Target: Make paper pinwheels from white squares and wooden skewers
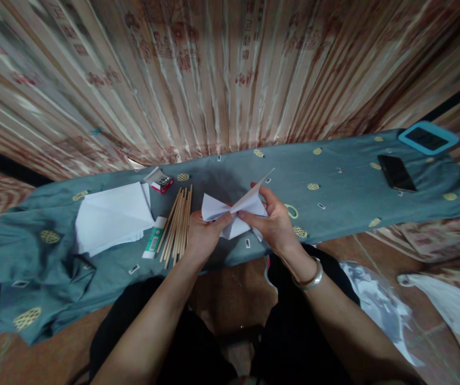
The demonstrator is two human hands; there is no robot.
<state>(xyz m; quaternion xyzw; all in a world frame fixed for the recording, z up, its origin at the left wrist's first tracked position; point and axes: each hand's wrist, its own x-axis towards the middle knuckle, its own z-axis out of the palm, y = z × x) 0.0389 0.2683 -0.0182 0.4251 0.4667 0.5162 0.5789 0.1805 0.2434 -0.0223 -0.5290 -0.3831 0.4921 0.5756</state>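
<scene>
A white paper pinwheel (246,206), its corners folded toward the middle, is held up over the near edge of the cloth-covered table. My left hand (209,230) grips it from the left, the thumb pressed near its centre. From the other side my right hand (270,219) pinches it, thumb at the centre and a finger raised behind a standing flap. The centre itself is partly covered by both thumbs. Just left of my left hand lie several wooden sticks (177,227). Part of a pale green scissors handle (291,210) shows beyond my right hand.
A stack of white paper (112,216) lies at the left, beside a green and white glue stick (154,238). Behind them sits an open small red box of metal pins (162,181). At the right are a black phone (396,172) and a blue-framed device (428,137).
</scene>
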